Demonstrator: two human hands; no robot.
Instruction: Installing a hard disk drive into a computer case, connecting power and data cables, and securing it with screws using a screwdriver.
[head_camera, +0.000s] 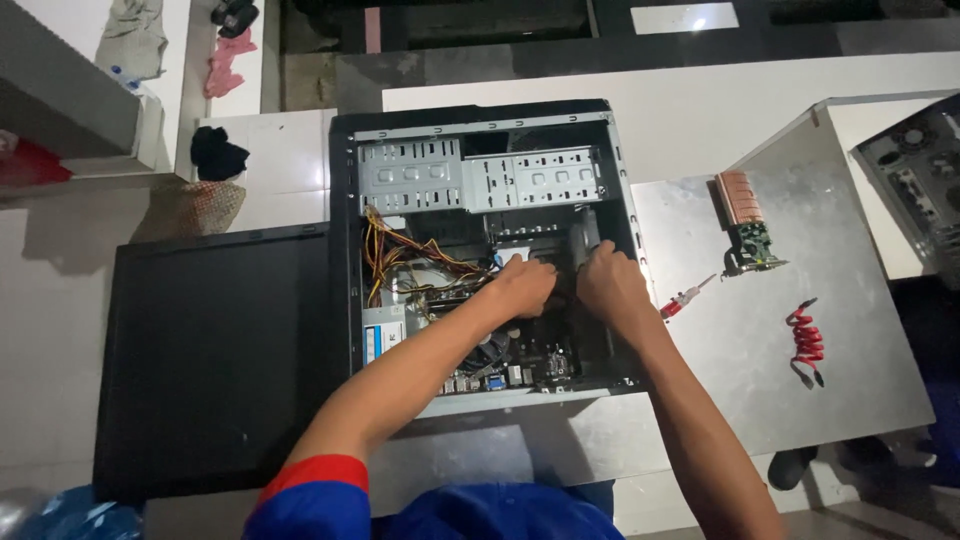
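Open computer case (480, 125) lies on its side on the metal sheet (860, 380), side panel off, internals facing up. Both hands are inside it, over the middle of the motherboard (520, 360).

Left hand (522, 287): fingers curled down onto a pale part near the board's centre, just right of the yellow-and-red wire bundle (410, 255). Can't tell whether it's actually pinching anything or just pressing; fingertips are hidden under the knuckles.

Right hand (610, 285): just beside the left, close to the case's right wall, fingers bent downward into the dark gap. Grip unreadable too (too dark in there).

So whatever they're working on sits directly under and between the two hands, below the silver drive cage (480, 178) and above the CPU fan area (490, 345).

Outside the case, on the sheet to the right:
- red-handled screwdriver (685, 297), nearest the right wrist, not touched
- expansion card (750, 225) with copper heatsink, further out
- red coiled cable (806, 343), well apart from both hands

Left of the case: black side panel (215, 360) lying flat on the floor. Another opened case (915, 180) at the far right edge.
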